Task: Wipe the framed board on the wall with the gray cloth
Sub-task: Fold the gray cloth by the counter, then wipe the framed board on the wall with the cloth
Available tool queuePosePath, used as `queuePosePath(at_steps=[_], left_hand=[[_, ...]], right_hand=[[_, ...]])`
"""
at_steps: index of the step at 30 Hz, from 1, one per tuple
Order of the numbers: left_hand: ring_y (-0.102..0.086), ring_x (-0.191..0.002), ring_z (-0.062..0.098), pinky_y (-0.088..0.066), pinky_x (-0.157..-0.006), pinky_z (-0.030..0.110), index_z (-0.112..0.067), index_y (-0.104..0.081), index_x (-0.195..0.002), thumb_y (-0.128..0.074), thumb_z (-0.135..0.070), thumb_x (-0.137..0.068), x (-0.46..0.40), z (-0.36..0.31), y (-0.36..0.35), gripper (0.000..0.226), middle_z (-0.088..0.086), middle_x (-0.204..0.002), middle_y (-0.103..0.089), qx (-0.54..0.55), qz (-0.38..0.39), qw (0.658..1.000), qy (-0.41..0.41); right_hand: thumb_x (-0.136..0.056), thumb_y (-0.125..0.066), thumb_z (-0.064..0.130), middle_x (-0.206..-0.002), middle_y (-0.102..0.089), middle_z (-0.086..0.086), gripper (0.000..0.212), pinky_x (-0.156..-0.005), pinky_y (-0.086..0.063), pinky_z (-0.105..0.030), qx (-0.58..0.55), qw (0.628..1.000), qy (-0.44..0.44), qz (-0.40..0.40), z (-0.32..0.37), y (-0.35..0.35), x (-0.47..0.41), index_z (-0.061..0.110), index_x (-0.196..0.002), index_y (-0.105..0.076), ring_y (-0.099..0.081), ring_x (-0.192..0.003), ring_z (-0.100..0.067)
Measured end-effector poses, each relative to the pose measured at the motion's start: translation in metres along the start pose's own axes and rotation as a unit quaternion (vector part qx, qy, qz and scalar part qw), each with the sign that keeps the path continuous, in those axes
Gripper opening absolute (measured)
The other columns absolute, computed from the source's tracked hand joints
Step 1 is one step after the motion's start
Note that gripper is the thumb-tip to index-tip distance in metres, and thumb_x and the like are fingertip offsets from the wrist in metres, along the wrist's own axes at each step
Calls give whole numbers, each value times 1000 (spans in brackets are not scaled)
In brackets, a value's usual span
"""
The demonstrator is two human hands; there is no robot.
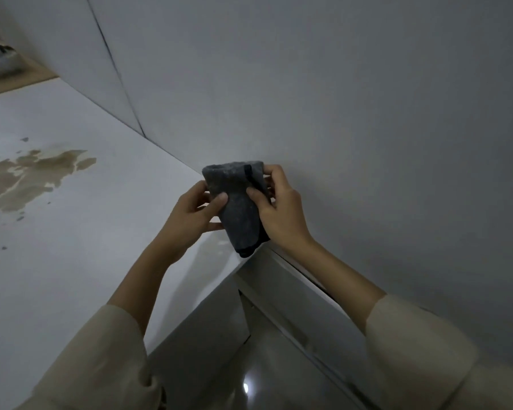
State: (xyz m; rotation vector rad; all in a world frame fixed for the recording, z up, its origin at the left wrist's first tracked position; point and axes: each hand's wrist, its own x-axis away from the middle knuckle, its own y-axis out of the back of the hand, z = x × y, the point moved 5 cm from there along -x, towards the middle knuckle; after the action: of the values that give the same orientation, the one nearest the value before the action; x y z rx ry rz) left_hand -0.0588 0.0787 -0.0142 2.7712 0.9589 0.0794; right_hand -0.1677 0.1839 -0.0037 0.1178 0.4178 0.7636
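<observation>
Above the corner of a white flat-topped counter (71,261), both hands held a folded dark gray cloth with a black hemmed edge (239,202) up in the air, just in front of a plain pale gray wall (367,113). Left hand (190,214): thumb pressed on the near face of the cloth at its left edge, fingers curled behind it, so the cloth was pinched. Right hand (279,208): thumb on the near face at the right side, fingers wrapped round the far side near the top edge, also gripping the cloth. Cloth stood roughly upright, slightly tilted, its lower black-edged corner hanging over the counter's corner; contact with the counter could not be told. Both forearms wore loose cream-coloured sleeves (101,359).

Counter surface carried a brownish irregular stain of spilled liquid (33,179) well to the left of the hands, with small droplets around it. A thin dark vertical seam (116,72) ran down the wall panels at upper left. Below the counter edge, a glossy dark floor (264,365) showed a small bright light reflection. A framed board could not be made out in this view.
</observation>
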Motion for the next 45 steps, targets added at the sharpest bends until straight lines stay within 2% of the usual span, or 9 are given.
queuePosePath(at_steps=[7, 12, 16, 21, 28, 34, 38, 42, 45], left_hand=[[-60, -107, 23, -57, -83, 40, -13, -47, -124, -46, -20, -95, 11, 5, -43, 29, 11, -121, -57, -8, -28, 996, -89], [-61, -101, 16, -60, -74, 29, -15, -48, -117, -46, -18, -95, 33, -7, -74, 22, 11, -116, -57, -4, -29, 987, -155], [-62, -100, 16, -59, -75, 29, -13, -49, -117, -47, -20, -95, 82, -25, -102, 24, 12, -114, -58, 15, -50, 978, -203], [-67, -90, 6, -57, -65, 20, -11, -51, -113, -49, -15, -93, 163, -86, -154, 20, 5, -105, -62, 44, -34, 961, -271], [-67, -85, 5, -58, -63, 24, -11, -53, -106, -51, -14, -92, 247, -192, -240, 14, 2, -99, -62, 46, 33, 920, -388], [-67, -81, 4, -59, -61, 24, -12, -54, -103, -53, -16, -92, 289, -251, -312, 12, 2, -97, -62, 66, 77, 893, -438], [-67, -86, 17, -61, -64, 34, -14, -54, -100, -55, -19, -90, 312, -279, -355, 11, 7, -100, -62, 66, 82, 879, -466], [-65, -90, 21, -60, -68, 36, -15, -54, -102, -55, -22, -90, 331, -297, -391, 14, 4, -100, -62, 65, 81, 871, -480], [-65, -87, 18, -60, -64, 29, -19, -54, -100, -56, -23, -90, 344, -302, -408, 10, -4, -94, -61, 80, 86, 866, -487]], right_hand=[[-94, -53, 7, -96, -57, 4, 22, -66, -48, -4, 10, 993, 85, -86, -17, 26, 30, 6, -115, -50, -55, -82, 2], [-93, -52, 5, -94, -57, 3, 20, -66, -48, -6, 28, 981, 148, -119, -12, 56, 59, 4, -113, -50, -56, -81, -2], [-93, -53, 4, -98, -61, -3, 21, -66, -48, -4, 37, 969, 209, -126, 13, 85, 105, 2, -114, -50, -57, -85, -8], [-93, -53, 5, -94, -59, 3, 19, -65, -47, -4, 56, 950, 270, -146, 73, 156, 187, 5, -111, -51, -56, -78, 3], [-93, -54, 6, -94, -58, 3, 22, -66, -49, -7, 116, 899, 346, -241, 160, 271, 281, 3, -114, -50, -58, -79, 1], [-92, -56, 7, -97, -59, 3, 25, -69, -53, -17, 172, 854, 374, -317, 203, 349, 345, 5, -116, -50, -60, -84, -8], [-88, -62, 6, -108, -52, 0, 39, -68, -57, -32, 175, 812, 391, -397, 219, 393, 382, 3, -122, -42, -62, -86, -22], [-87, -62, 5, -107, -51, -2, 41, -65, -58, -31, 201, 773, 405, -444, 225, 422, 410, 1, -120, -39, -63, -86, -24], [-88, -61, 3, -107, -51, -9, 37, -64, -57, -34, 243, 746, 418, -458, 227, 432, 427, 15, -114, -37, -61, -83, -28]])
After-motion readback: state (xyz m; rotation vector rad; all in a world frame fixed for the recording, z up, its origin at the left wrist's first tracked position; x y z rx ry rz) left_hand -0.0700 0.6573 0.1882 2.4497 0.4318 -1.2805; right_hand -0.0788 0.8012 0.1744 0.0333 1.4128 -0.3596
